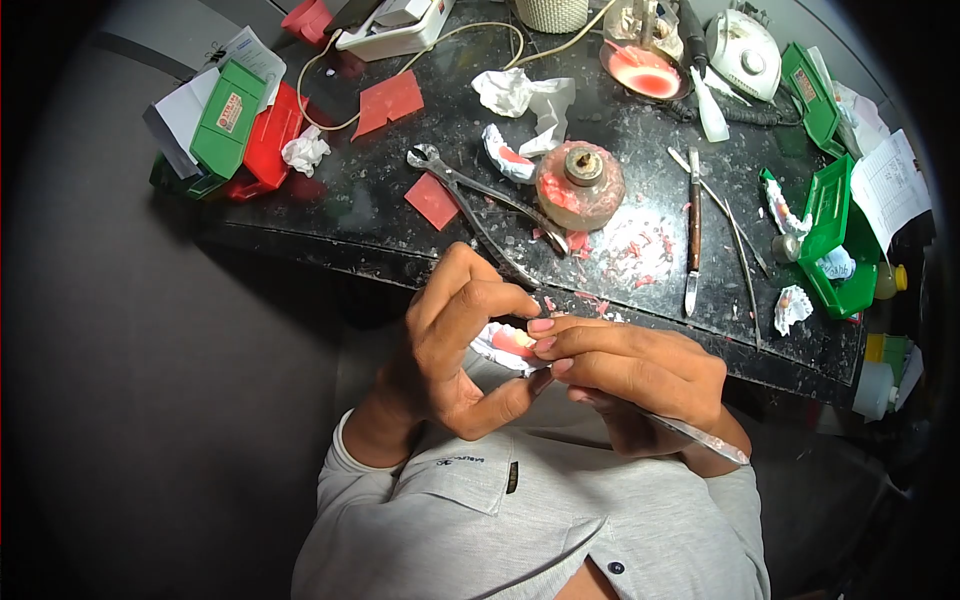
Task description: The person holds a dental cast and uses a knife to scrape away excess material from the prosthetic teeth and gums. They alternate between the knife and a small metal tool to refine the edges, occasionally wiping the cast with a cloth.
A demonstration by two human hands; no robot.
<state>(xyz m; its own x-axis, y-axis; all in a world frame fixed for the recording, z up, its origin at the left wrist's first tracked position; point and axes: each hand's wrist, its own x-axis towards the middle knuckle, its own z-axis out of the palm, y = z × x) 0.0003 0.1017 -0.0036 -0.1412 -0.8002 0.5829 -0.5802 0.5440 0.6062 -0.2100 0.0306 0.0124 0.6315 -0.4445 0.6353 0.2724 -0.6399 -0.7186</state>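
A white plaster dental cast (497, 345) with pink wax and pale teeth on it is held between my hands, just off the table's front edge. My left hand (462, 345) is wrapped round it from the left, with its fingers and thumb at the cast's two sides. My right hand (640, 375) has its fingertips pressed on the cast's right end. In the same hand lies a metal tool (700, 437), its flat blade pointing out to the lower right beside the wrist. Part of the cast is hidden under the fingers.
On the black table (350, 235) lie large pliers (480, 235), a glass spirit burner (580, 185), a wooden-handled knife (694, 225), thin metal tools, pink wax sheets (390, 103), another cast (507, 155) and crumpled paper. Green bins (835, 240) stand at the right, more bins at the left.
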